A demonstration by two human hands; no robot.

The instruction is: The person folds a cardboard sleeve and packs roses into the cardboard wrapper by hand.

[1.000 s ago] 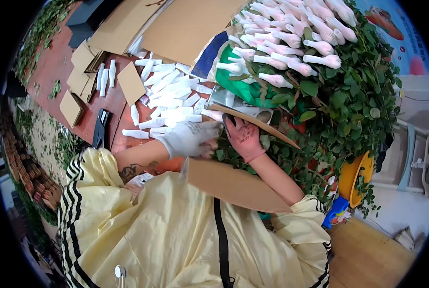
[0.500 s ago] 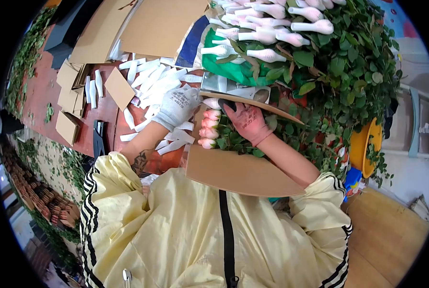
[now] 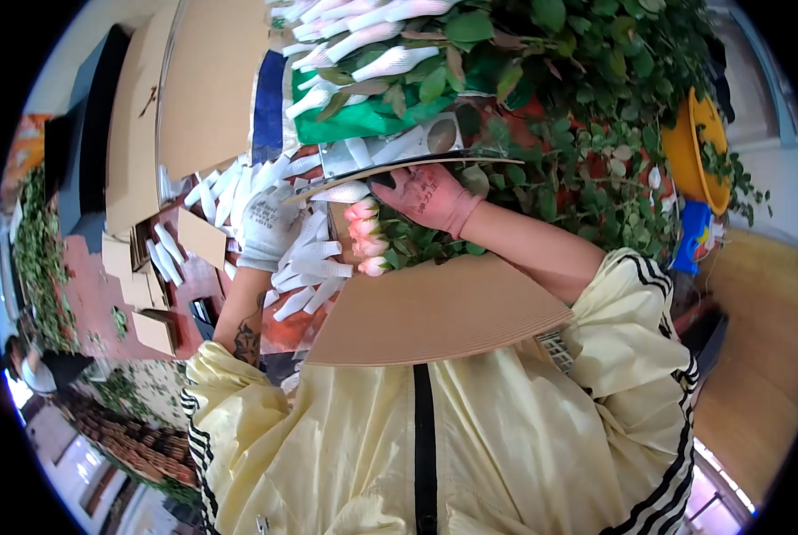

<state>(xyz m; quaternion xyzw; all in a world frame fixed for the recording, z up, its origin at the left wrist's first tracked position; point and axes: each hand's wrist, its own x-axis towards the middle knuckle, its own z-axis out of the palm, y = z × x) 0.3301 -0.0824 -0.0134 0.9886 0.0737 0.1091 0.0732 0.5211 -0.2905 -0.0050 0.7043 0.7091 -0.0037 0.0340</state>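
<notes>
My left hand, in a pale grey glove, is over a pile of white foam sleeves, beside the left end of a raised cardboard flap. Its fingertips are partly hidden, so its grip is unclear. My right hand, in a pink glove with dark fingertips, is closed around the head end of a rose in a white sleeve, just under the flap. Below it, several bare pink roses lie in a row with their leafy stems to the right. A curved cardboard sheet spreads between them and my jacket.
Many sleeved roses lie on green plastic at the top. Leafy stems heap up at right, near a yellow tub. Cardboard pieces and larger sheets lie left. A person is far left.
The view has swung, shifting the scene leftward. My left hand has moved left, away from the roses and over the loose sleeves. My right hand stays by the sleeved rose under the flap.
</notes>
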